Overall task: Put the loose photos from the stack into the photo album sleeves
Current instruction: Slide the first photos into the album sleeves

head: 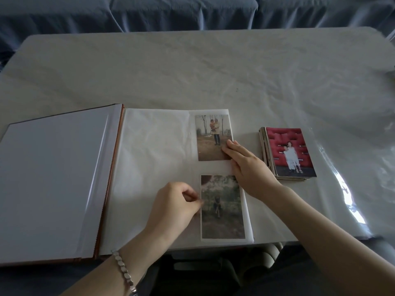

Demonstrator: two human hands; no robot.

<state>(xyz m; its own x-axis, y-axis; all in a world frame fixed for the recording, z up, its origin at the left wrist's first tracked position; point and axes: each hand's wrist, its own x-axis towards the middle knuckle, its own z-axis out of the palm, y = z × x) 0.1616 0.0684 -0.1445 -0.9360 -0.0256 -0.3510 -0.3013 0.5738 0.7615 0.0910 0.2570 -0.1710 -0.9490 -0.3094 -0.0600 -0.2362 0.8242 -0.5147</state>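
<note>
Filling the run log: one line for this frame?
left hand pinches lower photo edge | right hand fingers flat on upper photo corner | stack right of open album

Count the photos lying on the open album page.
2: upper photo, top right of the page, touched by the right hand; lower photo below it, left edge pinched by the left hand.

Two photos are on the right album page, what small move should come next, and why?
Probably settle the lower photo in its sleeve: the left hand pinches its left edge while the right hand lies flat on the upper photo, steadying the page.
</note>
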